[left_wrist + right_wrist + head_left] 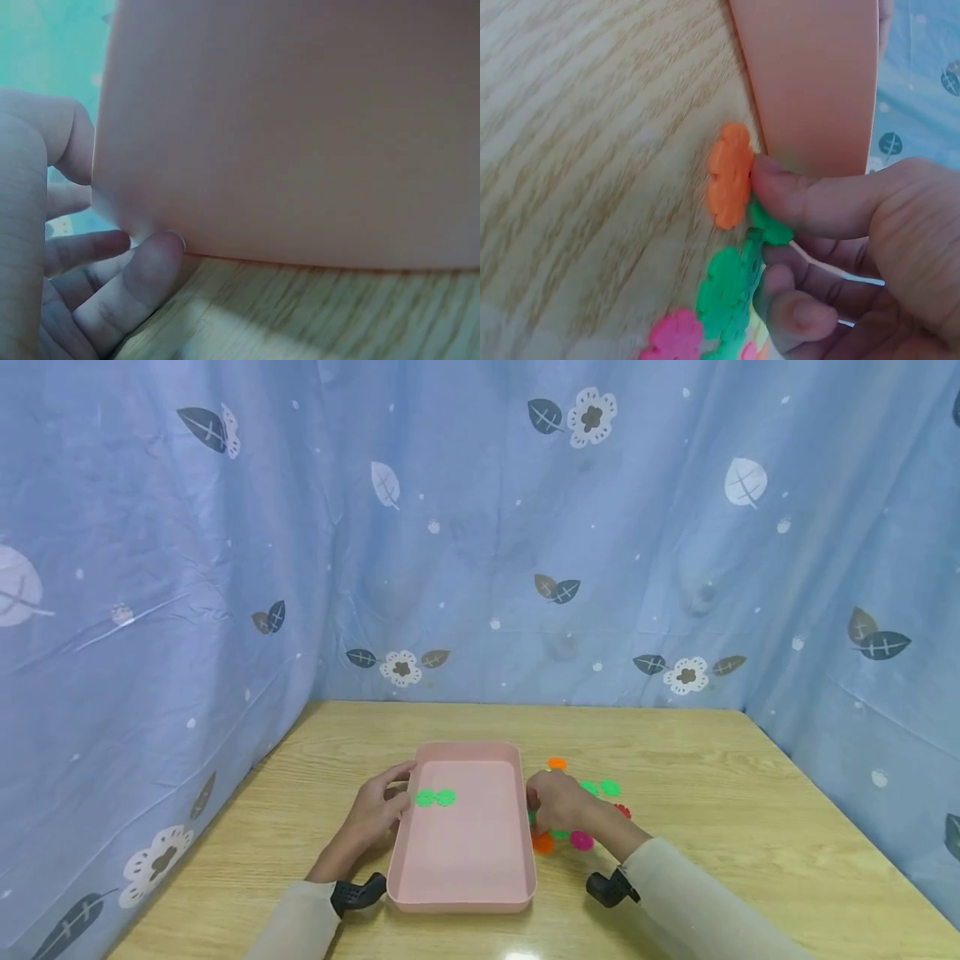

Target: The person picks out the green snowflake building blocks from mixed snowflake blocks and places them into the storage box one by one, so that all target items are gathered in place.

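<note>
A pink rectangular tray (472,860) sits on the table between the two hands. Inside it, near its left wall, lie two green flower-shaped plastic pieces (446,797) side by side. My left hand (378,806) rests against the outside of the tray's left wall, fingertips along the rim and corner, and the thumb (154,266) low on the wall. Just beyond the right wall, my right hand (558,802) pinches a green flower-shaped piece (769,223) between thumb and fingers, partly hidden by them. An orange flower-shaped piece (730,180) lies right beside the thumb tip.
More flower-shaped pieces are scattered around the right hand: an orange one (557,763) behind it, green ones (610,787) and a red one (623,811) to its right, a magenta one (582,840) in front. Curtains (480,527) surround the wooden table (675,752).
</note>
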### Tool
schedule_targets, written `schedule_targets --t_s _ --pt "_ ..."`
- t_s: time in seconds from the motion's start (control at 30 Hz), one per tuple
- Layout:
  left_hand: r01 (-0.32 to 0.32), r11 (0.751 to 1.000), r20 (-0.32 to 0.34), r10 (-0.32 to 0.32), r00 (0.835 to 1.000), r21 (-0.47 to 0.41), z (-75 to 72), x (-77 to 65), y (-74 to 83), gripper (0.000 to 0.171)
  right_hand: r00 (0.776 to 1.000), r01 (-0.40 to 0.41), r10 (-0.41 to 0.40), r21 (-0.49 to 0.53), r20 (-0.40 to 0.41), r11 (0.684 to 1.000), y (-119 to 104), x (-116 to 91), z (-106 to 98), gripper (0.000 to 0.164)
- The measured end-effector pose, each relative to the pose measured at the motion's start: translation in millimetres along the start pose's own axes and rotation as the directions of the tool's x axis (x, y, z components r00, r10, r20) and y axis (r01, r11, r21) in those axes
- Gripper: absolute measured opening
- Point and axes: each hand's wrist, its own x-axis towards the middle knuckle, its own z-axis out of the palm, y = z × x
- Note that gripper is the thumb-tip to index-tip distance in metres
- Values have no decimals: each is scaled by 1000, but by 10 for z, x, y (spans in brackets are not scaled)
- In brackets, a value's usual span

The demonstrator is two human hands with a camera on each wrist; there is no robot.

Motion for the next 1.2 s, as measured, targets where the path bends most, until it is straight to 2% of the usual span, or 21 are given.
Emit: schedule_targets --t_s 0.1,0.27,0.47,0.57,0.77,0.9,1.2 --pt "5 1000 2 -5 1000 6 5 -7 -6 63 999 40 -40 18 10 999 36 -1 -8 28" --pt "-16 1000 2 16 1000 -4 17 18 11 63 993 116 -119 136 19 984 123 -10 -81 22" --pt "-8 1000 7 8 1000 12 22 34 -13 63 988 146 -154 237 17 961 216 18 -180 9" --pt "-9 1000 0 9 1000 22 16 36 -36 63 992 126 -129 284 -8 950 224 69 -259 2" --pt "0 999 -14 1 1000 33 5 35 -29 62 997 49 -24 358 -73 932 156 192 -408 5" --pt "-2 999 -18 3 1000 38 5 35 -8 62 995 31 8 381 -101 924 58 253 -467 6" --pt "8 999 -20 -7 1000 36 4 34 -35 62 989 -20 77 396 -130 918 -168 383 -400 4"
